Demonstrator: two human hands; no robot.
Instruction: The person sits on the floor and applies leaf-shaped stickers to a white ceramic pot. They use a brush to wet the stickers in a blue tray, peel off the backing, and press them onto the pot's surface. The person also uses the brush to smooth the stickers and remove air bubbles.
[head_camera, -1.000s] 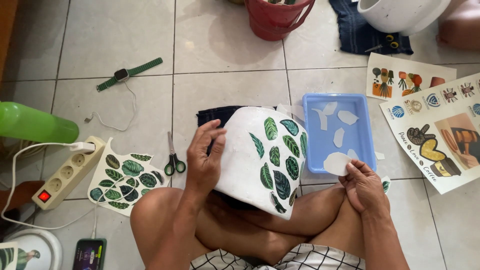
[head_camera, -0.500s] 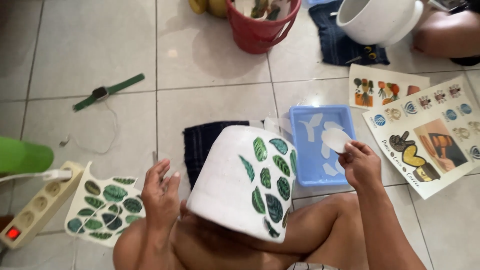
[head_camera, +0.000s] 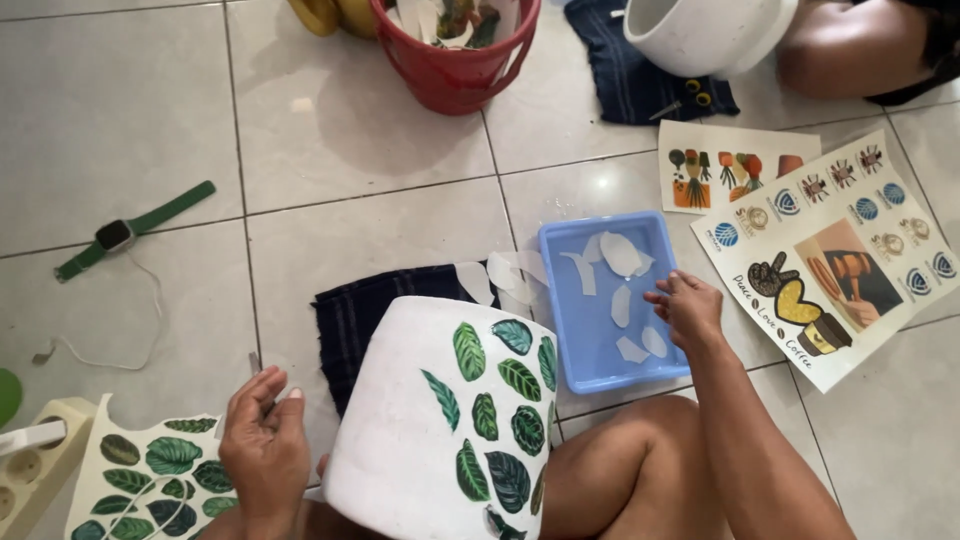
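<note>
With the leaf-decorated white pot (head_camera: 440, 430) resting on my lap, my right hand (head_camera: 688, 308) dips loosely curled into the blue tray (head_camera: 560, 300) on the floor tiles, seemingly pinching nothing yet, while my left hand (head_camera: 262, 445) hovers half-open over the leaf sticker sheet (head_camera: 150, 475); I judge I'm soaking cut-outs, and picking one needs a gentle fingertip pinch.

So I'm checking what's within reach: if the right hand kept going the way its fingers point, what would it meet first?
Probably the white paper scraps in the blue tray. The right hand hovers at the tray's right edge, fingers pointing left over it; its height above them is unclear.

Colourful sticker sheets (head_camera: 835, 255) on tiles right, green leaf sheet (head_camera: 150, 475) lower left
</note>
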